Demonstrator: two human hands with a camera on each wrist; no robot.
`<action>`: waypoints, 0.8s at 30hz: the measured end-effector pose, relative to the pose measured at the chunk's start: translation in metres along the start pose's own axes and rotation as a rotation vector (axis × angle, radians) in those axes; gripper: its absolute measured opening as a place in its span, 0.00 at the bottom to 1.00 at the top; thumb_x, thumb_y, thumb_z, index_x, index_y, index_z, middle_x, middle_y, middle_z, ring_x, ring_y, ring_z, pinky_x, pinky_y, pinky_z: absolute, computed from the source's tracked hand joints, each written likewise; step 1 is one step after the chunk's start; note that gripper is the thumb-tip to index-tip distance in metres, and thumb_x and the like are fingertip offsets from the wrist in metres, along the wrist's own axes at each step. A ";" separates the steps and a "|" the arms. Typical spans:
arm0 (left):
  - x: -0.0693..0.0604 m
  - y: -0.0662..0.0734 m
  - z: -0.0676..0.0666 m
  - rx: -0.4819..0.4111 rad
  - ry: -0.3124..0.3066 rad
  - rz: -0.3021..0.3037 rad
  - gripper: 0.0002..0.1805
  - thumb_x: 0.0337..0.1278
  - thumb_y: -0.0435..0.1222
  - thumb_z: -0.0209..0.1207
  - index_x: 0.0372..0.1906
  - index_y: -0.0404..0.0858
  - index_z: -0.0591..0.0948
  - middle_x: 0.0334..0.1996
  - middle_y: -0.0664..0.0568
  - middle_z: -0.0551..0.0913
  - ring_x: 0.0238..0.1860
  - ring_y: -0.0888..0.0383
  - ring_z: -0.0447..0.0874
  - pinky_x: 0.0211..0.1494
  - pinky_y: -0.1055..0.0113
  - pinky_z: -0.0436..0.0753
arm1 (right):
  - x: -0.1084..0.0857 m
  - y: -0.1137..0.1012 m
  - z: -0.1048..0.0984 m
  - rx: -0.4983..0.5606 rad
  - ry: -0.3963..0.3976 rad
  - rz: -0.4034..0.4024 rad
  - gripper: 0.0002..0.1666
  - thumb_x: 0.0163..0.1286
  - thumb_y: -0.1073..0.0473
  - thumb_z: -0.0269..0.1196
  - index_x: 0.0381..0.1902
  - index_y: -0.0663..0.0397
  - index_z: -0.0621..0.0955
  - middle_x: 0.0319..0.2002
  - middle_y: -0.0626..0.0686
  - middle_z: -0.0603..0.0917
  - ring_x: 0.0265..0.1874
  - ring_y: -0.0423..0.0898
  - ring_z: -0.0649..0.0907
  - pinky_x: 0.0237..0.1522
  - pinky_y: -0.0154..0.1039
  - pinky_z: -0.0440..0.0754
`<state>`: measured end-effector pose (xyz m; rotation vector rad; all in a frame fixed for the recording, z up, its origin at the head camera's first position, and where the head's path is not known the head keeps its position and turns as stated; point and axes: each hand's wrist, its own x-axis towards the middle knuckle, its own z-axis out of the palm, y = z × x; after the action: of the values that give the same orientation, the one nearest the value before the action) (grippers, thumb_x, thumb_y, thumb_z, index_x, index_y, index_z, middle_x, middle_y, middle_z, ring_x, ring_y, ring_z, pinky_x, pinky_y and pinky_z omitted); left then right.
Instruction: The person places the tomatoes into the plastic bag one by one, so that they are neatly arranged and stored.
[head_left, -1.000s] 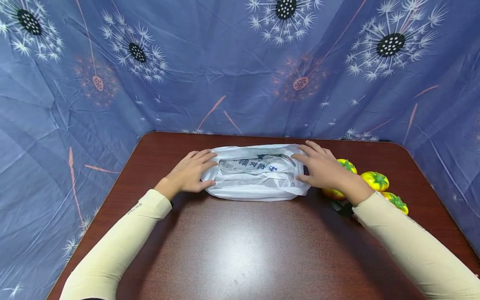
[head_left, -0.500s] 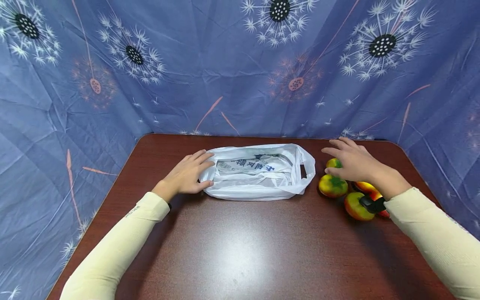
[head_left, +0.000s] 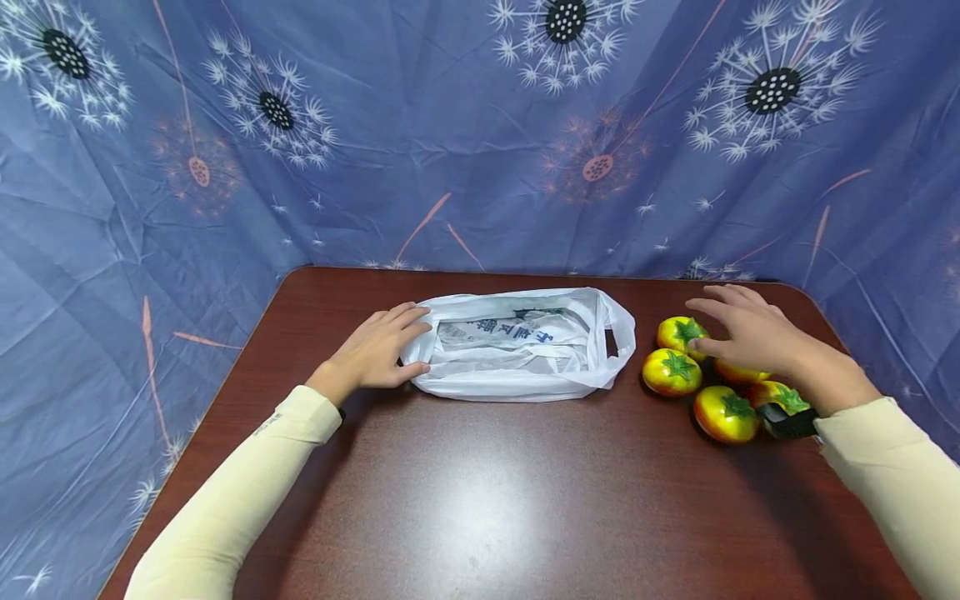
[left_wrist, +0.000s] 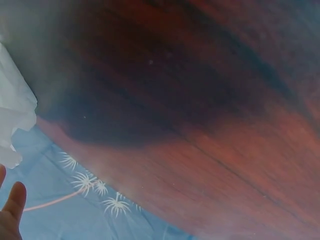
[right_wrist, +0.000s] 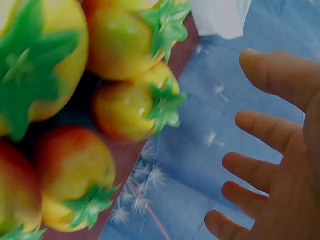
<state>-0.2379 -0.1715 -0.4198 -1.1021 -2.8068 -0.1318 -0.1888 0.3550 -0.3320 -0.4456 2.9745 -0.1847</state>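
A white plastic bag [head_left: 510,387] lies on the table with its mouth spread wide and blue print showing inside. The left hand [head_left: 375,346] rests at the bag's left end, fingers extended over the rim; in the left wrist view only fingertips [left_wrist: 14,202] show near the bag [left_wrist: 15,100]. Over the group of yellow-red fruits with green leaf tops [head_left: 672,372] hovers the right hand [head_left: 772,337], fingers spread and holding nothing. The right wrist view has the right hand [right_wrist: 290,155] beside several of these fruits [right_wrist: 75,175], with a gap between.
A brown table [head_left: 465,492] with rounded back corners carries everything. Behind and beside it hangs a blue cloth [head_left: 450,125] with dandelion prints. The bag's looped handle [head_left: 621,333] points right toward the fruits. A black band [head_left: 787,421] is on the right wrist.
The right hand has left the bag's right end and moved right, over the fruits. More fruits are uncovered to view, and the bag's right handle shows. The left hand has stayed at the bag.
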 end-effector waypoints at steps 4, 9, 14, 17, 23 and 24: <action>0.000 0.000 0.001 -0.004 -0.003 -0.004 0.39 0.55 0.61 0.58 0.66 0.41 0.75 0.73 0.47 0.68 0.76 0.45 0.62 0.71 0.46 0.69 | -0.006 0.011 0.000 -0.006 -0.008 0.013 0.39 0.65 0.47 0.66 0.69 0.59 0.70 0.70 0.75 0.61 0.69 0.76 0.58 0.56 0.81 0.60; 0.001 0.000 0.003 -0.010 0.012 0.000 0.39 0.55 0.61 0.58 0.66 0.41 0.75 0.72 0.47 0.69 0.75 0.44 0.63 0.71 0.46 0.69 | -0.008 0.023 0.003 0.010 -0.038 0.024 0.39 0.67 0.48 0.65 0.70 0.60 0.68 0.71 0.75 0.60 0.68 0.77 0.58 0.58 0.80 0.59; 0.001 0.001 0.002 -0.015 -0.003 -0.012 0.39 0.55 0.61 0.58 0.67 0.41 0.74 0.73 0.47 0.68 0.76 0.46 0.61 0.71 0.46 0.68 | -0.004 0.034 0.011 0.040 -0.039 -0.015 0.38 0.66 0.52 0.66 0.68 0.66 0.69 0.68 0.78 0.62 0.66 0.78 0.62 0.62 0.75 0.61; 0.001 0.002 0.002 -0.016 -0.009 -0.015 0.40 0.55 0.61 0.58 0.67 0.41 0.74 0.74 0.47 0.67 0.77 0.46 0.60 0.71 0.46 0.68 | -0.002 0.038 0.014 0.055 -0.042 -0.027 0.38 0.66 0.54 0.66 0.68 0.67 0.69 0.68 0.79 0.62 0.65 0.77 0.63 0.62 0.74 0.62; 0.000 0.002 0.001 -0.017 0.000 -0.016 0.40 0.55 0.61 0.58 0.67 0.41 0.74 0.73 0.47 0.67 0.76 0.45 0.61 0.70 0.45 0.69 | -0.002 0.042 0.016 0.069 -0.023 -0.039 0.37 0.66 0.54 0.66 0.67 0.67 0.69 0.67 0.78 0.64 0.65 0.76 0.65 0.61 0.73 0.65; 0.000 0.002 0.001 -0.017 -0.001 -0.017 0.40 0.55 0.61 0.58 0.67 0.41 0.74 0.74 0.47 0.67 0.76 0.45 0.61 0.70 0.45 0.69 | -0.003 0.042 0.015 0.072 -0.024 -0.035 0.37 0.67 0.53 0.65 0.68 0.67 0.69 0.68 0.78 0.64 0.65 0.75 0.65 0.62 0.73 0.65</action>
<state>-0.2365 -0.1703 -0.4210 -1.0820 -2.8219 -0.1573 -0.1956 0.3941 -0.3527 -0.4885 2.9274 -0.2870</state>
